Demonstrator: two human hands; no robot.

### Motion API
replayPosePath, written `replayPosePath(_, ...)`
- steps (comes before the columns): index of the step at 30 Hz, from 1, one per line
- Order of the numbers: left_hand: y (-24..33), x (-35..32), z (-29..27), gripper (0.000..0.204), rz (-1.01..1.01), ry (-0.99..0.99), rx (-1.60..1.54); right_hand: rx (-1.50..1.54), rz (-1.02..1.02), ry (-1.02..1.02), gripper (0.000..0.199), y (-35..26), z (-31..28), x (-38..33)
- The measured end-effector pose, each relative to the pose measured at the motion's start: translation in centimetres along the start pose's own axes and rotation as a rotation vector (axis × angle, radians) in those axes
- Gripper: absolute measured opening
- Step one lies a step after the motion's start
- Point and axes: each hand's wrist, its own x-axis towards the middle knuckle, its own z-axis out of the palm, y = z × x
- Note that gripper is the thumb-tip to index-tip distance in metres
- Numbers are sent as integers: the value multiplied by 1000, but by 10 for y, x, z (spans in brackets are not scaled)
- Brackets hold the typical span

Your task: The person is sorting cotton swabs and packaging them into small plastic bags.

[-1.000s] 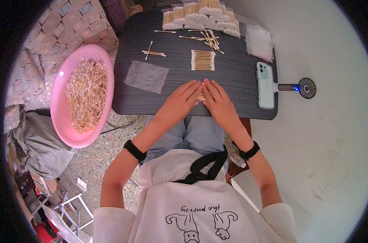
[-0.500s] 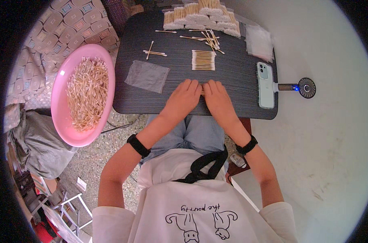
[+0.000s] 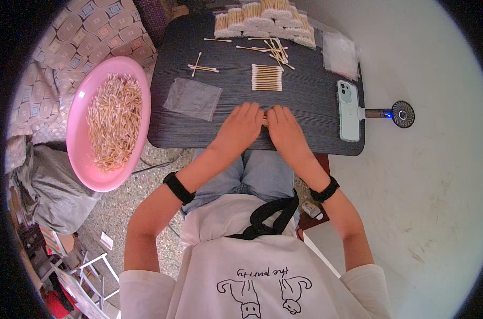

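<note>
Side by side near the front of the dark table (image 3: 161,127), my left hand (image 3: 242,125) and my right hand (image 3: 285,126) close round a small bunch of cotton swabs (image 3: 265,122). Only a bit of the sticks shows in the gap between my hands; the ends are hidden under my fingers. Just beyond my fingertips lies a neat row of cotton swabs (image 3: 267,78), set parallel. To the left of it rests a flat clear plastic bag (image 3: 193,99). Several loose swabs (image 3: 277,53) lie scattered farther back, and a few crossed ones (image 3: 203,69) at the left.
Filled bags of swabs (image 3: 265,24) are stacked at the far edge. Clear bags (image 3: 341,56) lie at the back right, above a phone (image 3: 349,114) and a small fan (image 3: 402,114) at the right edge. A pink basin (image 3: 76,143) of loose swabs stands left of the table.
My hands stay nearly in place, holding the bunch. My left forearm and elbow have shifted slightly to the left. The things on the table have not moved.
</note>
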Motion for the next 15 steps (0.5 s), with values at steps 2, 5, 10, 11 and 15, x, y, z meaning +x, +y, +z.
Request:
replayPosePath(2, -2, -2, 1, 21, -4, 17, -42, -22, 1, -34, 14, -1, 3, -1)
replayPosePath(5, -2, -1, 1, 22, -16, -26, -107, -37, -12, -70, 15, -3, 1, -2)
replayPosePath(10, 0, -2, -5, 21, 25, -72, -67, -32, -46, -39, 14, -1, 1, -6)
replayPosePath(11, 0, -3, -5, 22, 32, -51, -86, -26, -48, -54, 16, -2, 0, -6)
replayPosePath(15, -4, -11, -15, 24, 79, 2, -253, 278, 30, -106, 28, -8, -18, -10)
